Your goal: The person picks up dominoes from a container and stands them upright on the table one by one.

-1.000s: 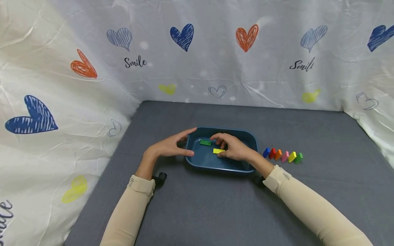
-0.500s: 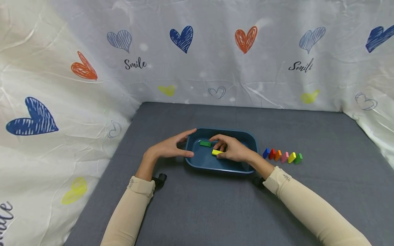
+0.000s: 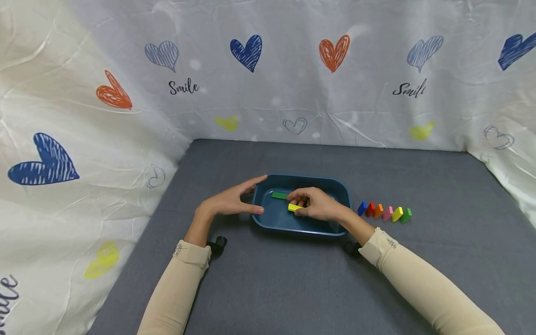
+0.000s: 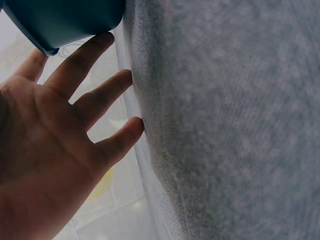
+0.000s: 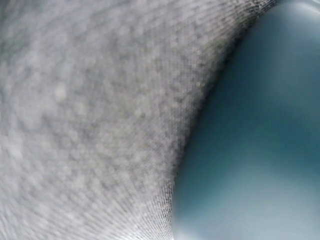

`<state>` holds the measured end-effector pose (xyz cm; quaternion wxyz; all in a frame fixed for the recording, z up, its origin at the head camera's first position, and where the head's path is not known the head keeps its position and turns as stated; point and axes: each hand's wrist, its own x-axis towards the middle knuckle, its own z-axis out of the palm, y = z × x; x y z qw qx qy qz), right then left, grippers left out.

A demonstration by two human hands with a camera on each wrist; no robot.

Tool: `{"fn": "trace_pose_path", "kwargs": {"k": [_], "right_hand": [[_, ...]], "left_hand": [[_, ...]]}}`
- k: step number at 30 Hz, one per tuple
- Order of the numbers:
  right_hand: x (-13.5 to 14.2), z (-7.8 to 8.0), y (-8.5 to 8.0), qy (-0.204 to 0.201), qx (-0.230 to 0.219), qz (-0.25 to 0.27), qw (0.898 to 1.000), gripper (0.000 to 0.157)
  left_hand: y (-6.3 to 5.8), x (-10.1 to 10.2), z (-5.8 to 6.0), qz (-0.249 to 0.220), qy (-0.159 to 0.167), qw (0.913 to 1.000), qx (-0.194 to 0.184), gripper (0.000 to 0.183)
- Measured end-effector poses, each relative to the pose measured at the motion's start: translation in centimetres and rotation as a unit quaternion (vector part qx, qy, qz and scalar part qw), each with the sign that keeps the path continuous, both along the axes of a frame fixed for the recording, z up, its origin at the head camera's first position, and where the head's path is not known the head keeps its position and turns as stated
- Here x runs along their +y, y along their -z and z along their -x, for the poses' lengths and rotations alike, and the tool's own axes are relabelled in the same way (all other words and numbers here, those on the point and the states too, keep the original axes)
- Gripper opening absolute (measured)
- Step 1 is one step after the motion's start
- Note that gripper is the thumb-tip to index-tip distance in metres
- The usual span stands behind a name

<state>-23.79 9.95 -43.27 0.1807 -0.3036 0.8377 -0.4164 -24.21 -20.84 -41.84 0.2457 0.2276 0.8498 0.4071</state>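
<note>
A dark blue plastic tray [image 3: 272,222] stands mid-table in the head view. Inside it my right hand [image 3: 319,204] pinches a yellow domino block [image 3: 295,207] between thumb and fingers. A green domino block [image 3: 279,195] lies flat behind it, its right end covered by a fingertip. At the tray's left end my left hand [image 3: 228,200] is spread, thumb on the near side and index finger at the rim. The left wrist view has this hand [image 4: 55,115] with long, parted fingers touching the tray's outer wall [image 4: 75,20]. Only the tray wall [image 5: 260,130] and cloth appear in the right wrist view.
Right of the tray several dominoes stand on end in a row, from a blue domino [image 3: 362,208] to a green domino [image 3: 406,215]. Grey cloth [image 3: 284,279] covers the table. A white printed curtain [image 3: 293,83] closes off the back and sides.
The yellow domino has shifted slightly left and tilted in my right hand. The right index finger has come down over the green domino's end. My left hand stays put.
</note>
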Motion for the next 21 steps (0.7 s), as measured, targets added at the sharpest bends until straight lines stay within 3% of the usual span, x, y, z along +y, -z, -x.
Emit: {"fn": "trace_pose_path", "kwargs": {"k": [6,13,21], "right_hand": [[0.1,0.0,0.1,-0.012,0.014,0.002,1.000,0.032],[0.2,-0.1,-0.1,0.001,0.023,0.008,1.000,0.029],[0.9,-0.5,-1.2,0.012,-0.006,0.058,0.998,0.028]], "left_hand": [[-0.1,0.0,0.0,0.003,0.001,1.0000,-0.001,0.094],[0.0,0.0,-0.1,0.006,-0.002,1.0000,0.003,0.096],[0.1,0.0,-0.1,0.012,-0.007,0.9999,0.001,0.095]]}}
